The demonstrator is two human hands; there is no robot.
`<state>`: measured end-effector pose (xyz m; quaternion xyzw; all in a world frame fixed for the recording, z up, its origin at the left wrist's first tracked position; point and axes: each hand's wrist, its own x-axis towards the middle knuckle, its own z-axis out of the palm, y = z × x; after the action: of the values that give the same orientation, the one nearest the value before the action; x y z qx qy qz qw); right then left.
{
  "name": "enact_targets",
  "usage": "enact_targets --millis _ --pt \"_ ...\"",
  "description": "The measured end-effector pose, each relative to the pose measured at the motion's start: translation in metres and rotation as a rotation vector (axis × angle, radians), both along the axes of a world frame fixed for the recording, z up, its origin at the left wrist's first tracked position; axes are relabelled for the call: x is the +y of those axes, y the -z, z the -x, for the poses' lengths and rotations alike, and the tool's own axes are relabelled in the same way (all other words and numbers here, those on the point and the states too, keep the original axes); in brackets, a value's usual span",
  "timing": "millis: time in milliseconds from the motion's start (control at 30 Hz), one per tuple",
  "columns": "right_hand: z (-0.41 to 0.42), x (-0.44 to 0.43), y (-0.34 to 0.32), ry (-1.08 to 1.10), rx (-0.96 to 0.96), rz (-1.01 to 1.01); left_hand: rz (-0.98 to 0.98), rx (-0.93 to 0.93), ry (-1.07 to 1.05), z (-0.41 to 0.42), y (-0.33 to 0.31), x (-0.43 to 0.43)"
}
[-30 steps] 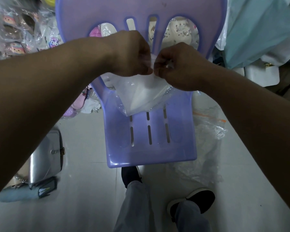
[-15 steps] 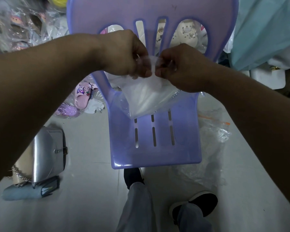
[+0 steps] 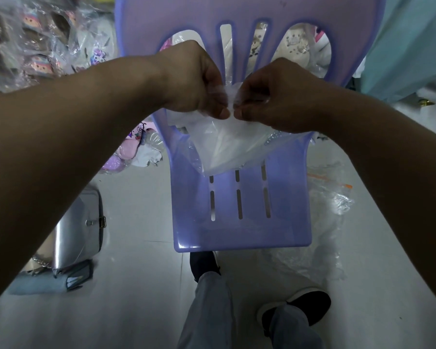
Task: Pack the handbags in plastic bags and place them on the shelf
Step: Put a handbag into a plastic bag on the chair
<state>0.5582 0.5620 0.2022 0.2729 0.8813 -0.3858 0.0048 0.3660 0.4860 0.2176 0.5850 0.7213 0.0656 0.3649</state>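
A clear plastic bag with something white inside hangs over the seat of a purple plastic chair. My left hand and my right hand pinch its top edge close together, fingers curled, above the chair seat. A silver handbag with a clasp and chain lies on the floor at the left, with a light blue bag just in front of it.
Loose clear plastic bags lie on the white floor right of the chair. Wrapped goods are piled at the back left, small pink items lie beside the chair. My legs and dark shoes stand below the seat.
Both hands stay pinched on the bag's top edge; their fingertips have come closer together. The view has shifted slightly.
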Motion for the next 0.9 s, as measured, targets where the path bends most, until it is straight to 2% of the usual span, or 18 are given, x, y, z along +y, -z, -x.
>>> enact_targets --millis 500,767,900 --pt "0.007 -0.006 -0.001 0.080 -0.043 -0.042 0.024 0.006 -0.039 0.005 0.002 0.002" --pt "0.009 -0.013 0.004 0.202 -0.016 -0.037 0.023 -0.017 -0.059 -0.002 0.005 0.004" --pt "0.008 -0.013 0.005 0.194 0.003 -0.031 0.041 -0.008 -0.056 -0.006 0.004 0.003"
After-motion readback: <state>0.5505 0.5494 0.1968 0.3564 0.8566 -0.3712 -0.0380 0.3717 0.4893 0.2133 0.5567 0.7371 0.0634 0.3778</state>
